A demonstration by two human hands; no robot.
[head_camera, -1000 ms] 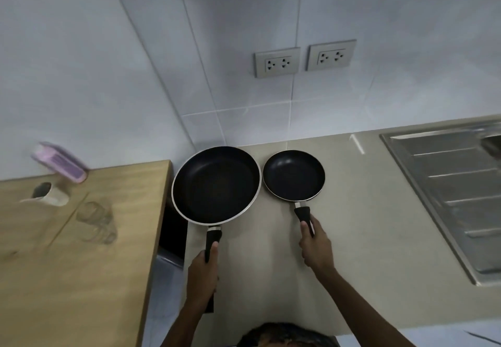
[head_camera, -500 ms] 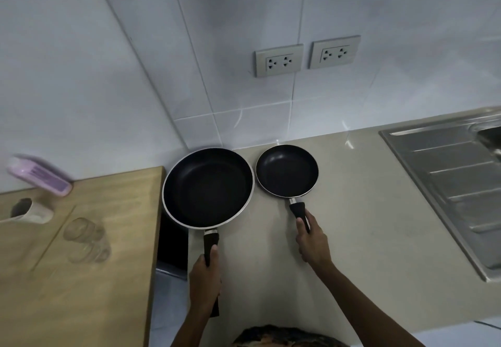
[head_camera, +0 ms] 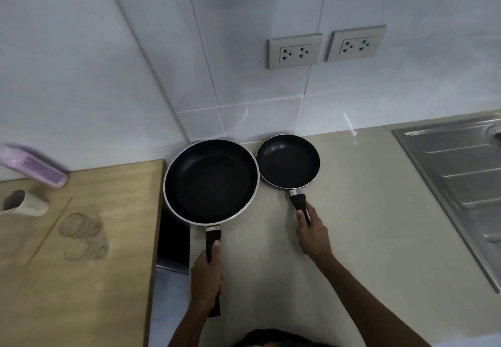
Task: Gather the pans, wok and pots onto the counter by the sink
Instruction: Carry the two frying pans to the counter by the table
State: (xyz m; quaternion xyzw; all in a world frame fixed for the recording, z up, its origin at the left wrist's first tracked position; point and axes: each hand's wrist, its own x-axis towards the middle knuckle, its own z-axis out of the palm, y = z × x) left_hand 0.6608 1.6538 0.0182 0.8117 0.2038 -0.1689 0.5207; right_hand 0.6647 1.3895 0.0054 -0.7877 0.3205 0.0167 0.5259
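Pans, two: large pan (head_camera: 211, 181) and small pan (head_camera: 288, 160), set side by side on the counter (head_camera: 360, 211) at the wall; handles gripped by left hand (head_camera: 207, 279) and right hand (head_camera: 313, 234); sink (head_camera: 461, 173) rightward; sockets (head_camera: 295, 50), two.

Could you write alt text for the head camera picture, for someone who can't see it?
A person's left hand holds the large black frying pan and the right hand the small one, side by side on a beige counter left of a steel sink.
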